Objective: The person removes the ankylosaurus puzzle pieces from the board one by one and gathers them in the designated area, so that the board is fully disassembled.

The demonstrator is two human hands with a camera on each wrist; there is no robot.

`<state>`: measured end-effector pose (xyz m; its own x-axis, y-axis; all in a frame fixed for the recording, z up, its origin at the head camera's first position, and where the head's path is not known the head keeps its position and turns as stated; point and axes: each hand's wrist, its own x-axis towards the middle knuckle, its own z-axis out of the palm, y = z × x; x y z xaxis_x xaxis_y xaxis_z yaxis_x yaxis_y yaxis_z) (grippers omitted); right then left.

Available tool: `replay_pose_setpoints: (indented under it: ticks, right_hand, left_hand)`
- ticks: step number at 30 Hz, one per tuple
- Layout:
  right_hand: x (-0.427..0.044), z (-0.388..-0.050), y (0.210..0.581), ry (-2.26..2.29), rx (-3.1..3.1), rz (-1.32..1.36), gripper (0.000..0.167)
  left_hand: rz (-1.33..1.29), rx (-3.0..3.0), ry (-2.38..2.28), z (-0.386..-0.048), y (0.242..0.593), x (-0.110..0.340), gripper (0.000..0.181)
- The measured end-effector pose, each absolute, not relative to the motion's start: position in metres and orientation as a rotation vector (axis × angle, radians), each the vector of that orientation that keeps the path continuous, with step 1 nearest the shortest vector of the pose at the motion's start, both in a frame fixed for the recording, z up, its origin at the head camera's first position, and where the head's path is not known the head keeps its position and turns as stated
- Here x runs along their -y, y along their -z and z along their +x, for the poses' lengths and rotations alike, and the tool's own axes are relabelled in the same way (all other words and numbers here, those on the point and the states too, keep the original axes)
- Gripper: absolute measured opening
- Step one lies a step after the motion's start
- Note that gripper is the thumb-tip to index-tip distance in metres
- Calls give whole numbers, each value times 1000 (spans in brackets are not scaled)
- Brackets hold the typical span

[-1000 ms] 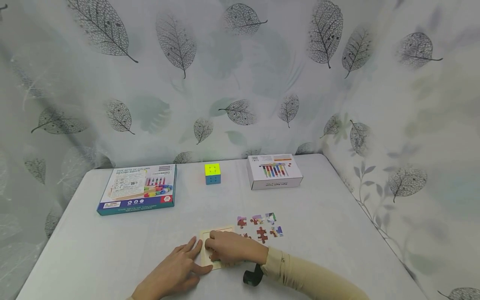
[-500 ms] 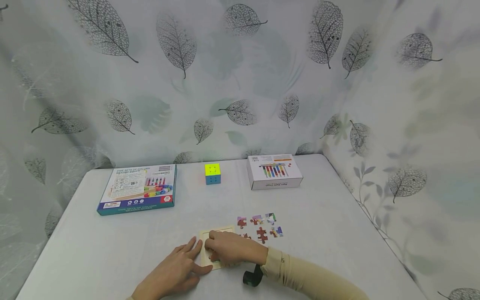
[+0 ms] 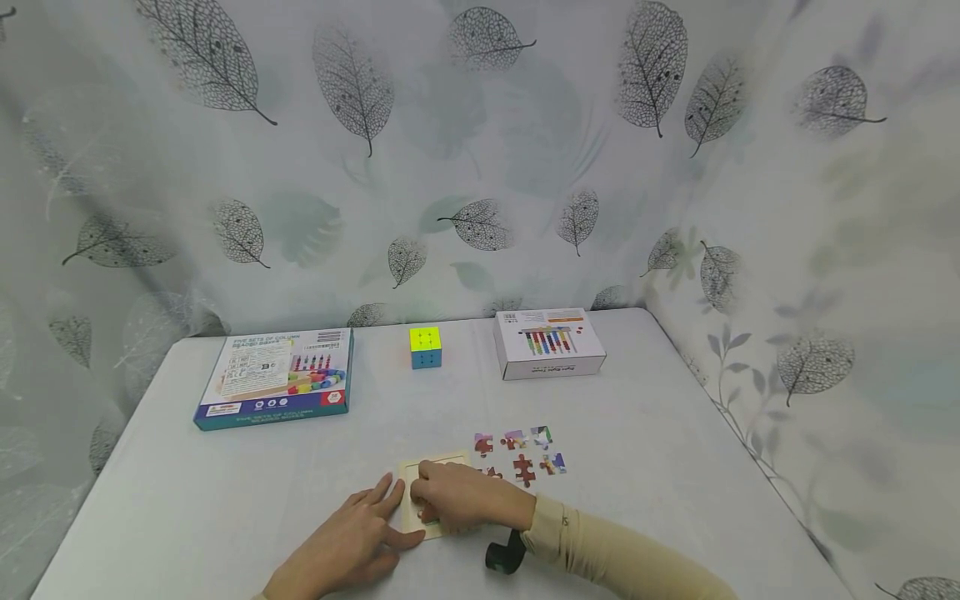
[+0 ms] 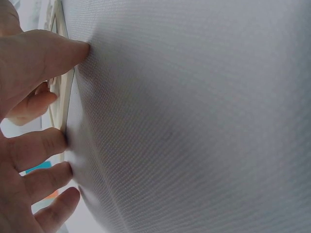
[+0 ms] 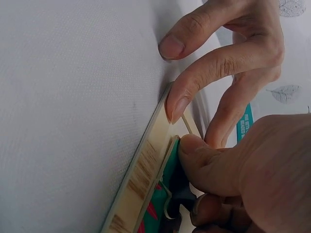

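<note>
A small pale wooden puzzle tray (image 3: pixel 448 458) lies on the white table between the hands. My left hand (image 3: pixel 347 533) rests at its left side with fingers spread, the index and thumb touching the tray's edge. My right hand (image 3: pixel 468 493) bends over the tray and pinches a green and dark jigsaw piece (image 5: pixel 171 162) close to the rim, thumb on its edge. Red and green printed pieces (image 5: pixel 154 208) lie inside the tray beside it. Most of the tray's inside is hidden under the right hand in the head view.
Several loose jigsaw pieces (image 3: pixel 524 470) lie right of the tray. Farther back stand a flat bead-toy box (image 3: pixel 277 375), a yellow-topped puzzle cube (image 3: pixel 426 347) and a white box (image 3: pixel 550 343). A leaf-patterned curtain (image 3: pixel 480 167) encloses the table. A dark wrist device (image 3: pixel 506 554) hangs under the right wrist.
Both hands stay in place over the tray. The right fingers shift only very slightly at the piece; the loose pieces have not moved.
</note>
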<state>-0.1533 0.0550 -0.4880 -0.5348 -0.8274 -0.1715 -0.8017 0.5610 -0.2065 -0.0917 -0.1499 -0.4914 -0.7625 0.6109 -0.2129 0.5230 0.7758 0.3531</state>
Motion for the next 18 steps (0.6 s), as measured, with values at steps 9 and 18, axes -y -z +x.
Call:
replay_pose_setpoints:
  ticks: [9, 18]
  right_hand:
    - [-55, -156, 488, 143, -2540, -1367, 11]
    - [-58, -161, 482, 241, -2472, -1446, 9]
  left_hand:
    - [872, -2658, -394, -91, 491, 150, 38]
    - [856, -2648, -414, -91, 490, 150, 36]
